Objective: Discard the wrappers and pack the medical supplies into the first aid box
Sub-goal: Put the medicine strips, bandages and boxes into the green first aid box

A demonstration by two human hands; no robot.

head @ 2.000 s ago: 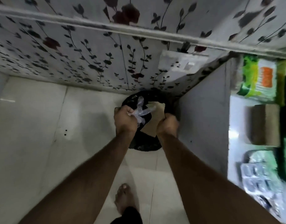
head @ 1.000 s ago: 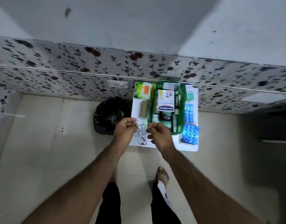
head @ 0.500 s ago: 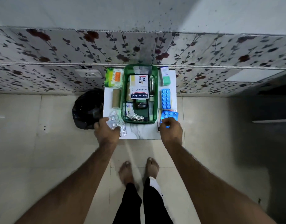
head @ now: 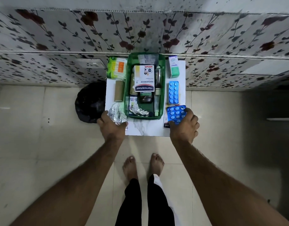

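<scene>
A green first aid box stands on a small white table and holds a Hansaplast carton, bottles and a tube. My left hand grips crumpled silver blister strips at the table's front left. My right hand holds a blue blister pack at the front right, lifted over a flat carton. A second blue blister pack lies behind it. A black rubbish bag sits on the floor left of the table.
A cotton bud pack and a brown bandage roll lie left of the box. A green-white carton lies at the back right. The table stands against a floral wall; my bare feet are on the tiled floor.
I turned from the rubbish bag to the table. My left hand came down onto the silver strips and my right hand took hold of the near blue blister pack.
</scene>
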